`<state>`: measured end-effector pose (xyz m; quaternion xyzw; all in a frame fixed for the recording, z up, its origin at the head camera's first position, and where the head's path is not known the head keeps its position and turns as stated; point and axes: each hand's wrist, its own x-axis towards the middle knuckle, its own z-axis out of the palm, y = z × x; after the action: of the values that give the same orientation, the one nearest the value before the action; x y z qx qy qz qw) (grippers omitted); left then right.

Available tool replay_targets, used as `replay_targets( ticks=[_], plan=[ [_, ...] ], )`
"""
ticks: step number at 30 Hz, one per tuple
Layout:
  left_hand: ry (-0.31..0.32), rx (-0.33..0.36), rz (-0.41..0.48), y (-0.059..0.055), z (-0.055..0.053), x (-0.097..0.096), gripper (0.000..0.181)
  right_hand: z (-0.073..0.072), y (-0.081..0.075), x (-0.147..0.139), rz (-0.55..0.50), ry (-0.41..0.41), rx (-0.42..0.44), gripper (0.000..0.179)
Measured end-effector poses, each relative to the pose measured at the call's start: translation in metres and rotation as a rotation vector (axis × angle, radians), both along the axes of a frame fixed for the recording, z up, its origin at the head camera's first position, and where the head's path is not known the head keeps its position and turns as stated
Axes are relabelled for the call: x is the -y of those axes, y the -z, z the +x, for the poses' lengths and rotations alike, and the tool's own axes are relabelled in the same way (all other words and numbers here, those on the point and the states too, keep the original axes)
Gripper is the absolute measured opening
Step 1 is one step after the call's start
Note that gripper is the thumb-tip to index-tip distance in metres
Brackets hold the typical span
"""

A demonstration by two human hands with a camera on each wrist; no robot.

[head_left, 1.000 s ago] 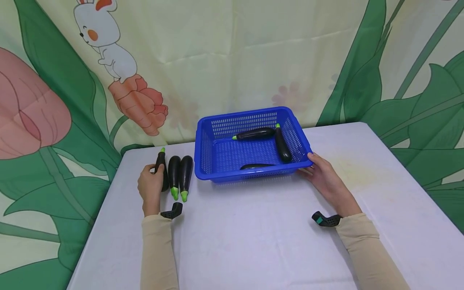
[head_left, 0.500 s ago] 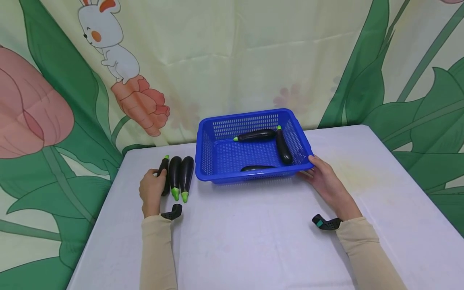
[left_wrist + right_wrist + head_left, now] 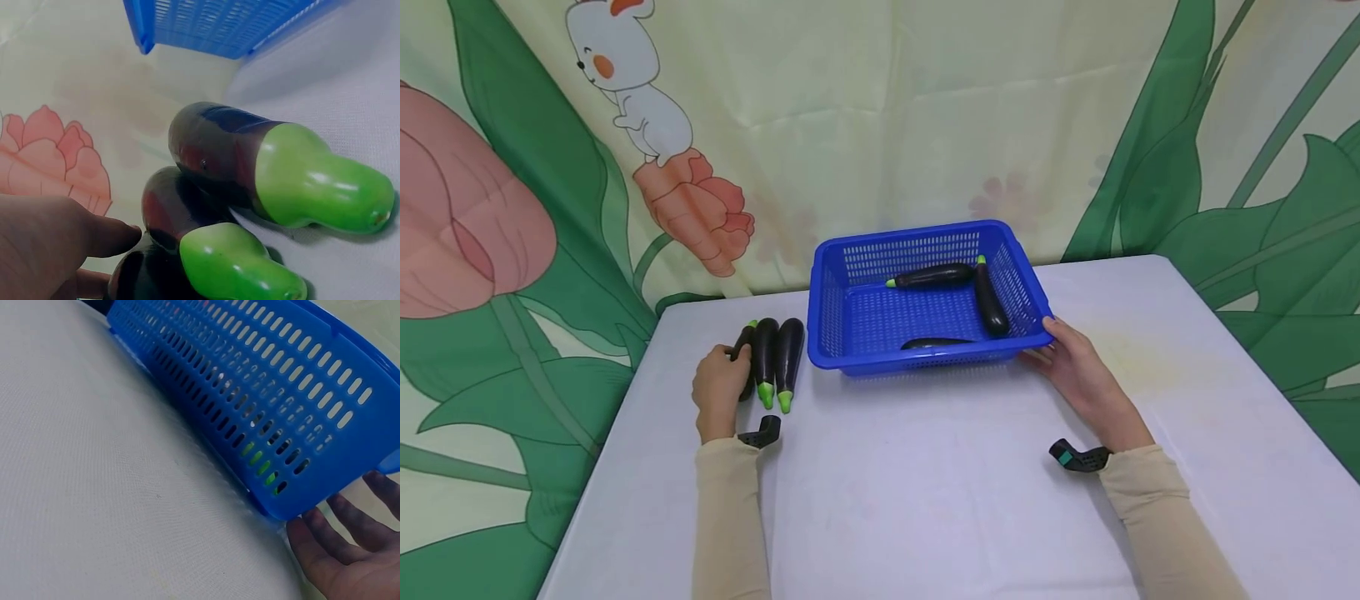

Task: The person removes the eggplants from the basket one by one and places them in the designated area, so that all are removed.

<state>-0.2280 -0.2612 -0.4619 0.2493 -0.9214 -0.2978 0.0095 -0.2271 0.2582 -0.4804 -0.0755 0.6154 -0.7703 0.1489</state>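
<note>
Seen from the head camera, the blue plastic basket sits on the white-covered bench. At its 8 o'clock, the left hand has fingers and thumb closed round the leftmost eggplant, whose green end points towards 1 o'clock. Just beside lie the middle eggplant and the outer eggplant, green ends at 6 o'clock. The right hand holds the basket's 4 o'clock corner, partly open around it, digits at rim and lower edge. Inside, one eggplant lies at 12 o'clock, another at 3, and a third, partly hidden by the near wall, at 6.
</note>
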Motion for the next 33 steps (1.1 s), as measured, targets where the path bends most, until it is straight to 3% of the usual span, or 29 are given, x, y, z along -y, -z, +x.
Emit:
replay_targets(
  ticks=[6, 12, 19, 33],
  plan=[
    [0.029, 0.0, -0.055, 0.002, -0.001, -0.004, 0.061, 0.001, -0.001, -0.001, 0.029, 0.004, 0.015, 0.064],
    [0.015, -0.028, -0.099, -0.003, 0.0, -0.009, 0.061, 0.001, 0.0, -0.001, 0.018, 0.006, 0.021, 0.064],
    [0.014, -0.114, -0.186, -0.019, 0.003, -0.018, 0.058, 0.0, 0.0, -0.003, -0.016, -0.011, 0.006, 0.064],
    [0.118, -0.217, -0.216, -0.055, 0.01, -0.054, 0.055, -0.001, 0.0, -0.002, 0.014, -0.011, 0.004, 0.063]
  ],
)
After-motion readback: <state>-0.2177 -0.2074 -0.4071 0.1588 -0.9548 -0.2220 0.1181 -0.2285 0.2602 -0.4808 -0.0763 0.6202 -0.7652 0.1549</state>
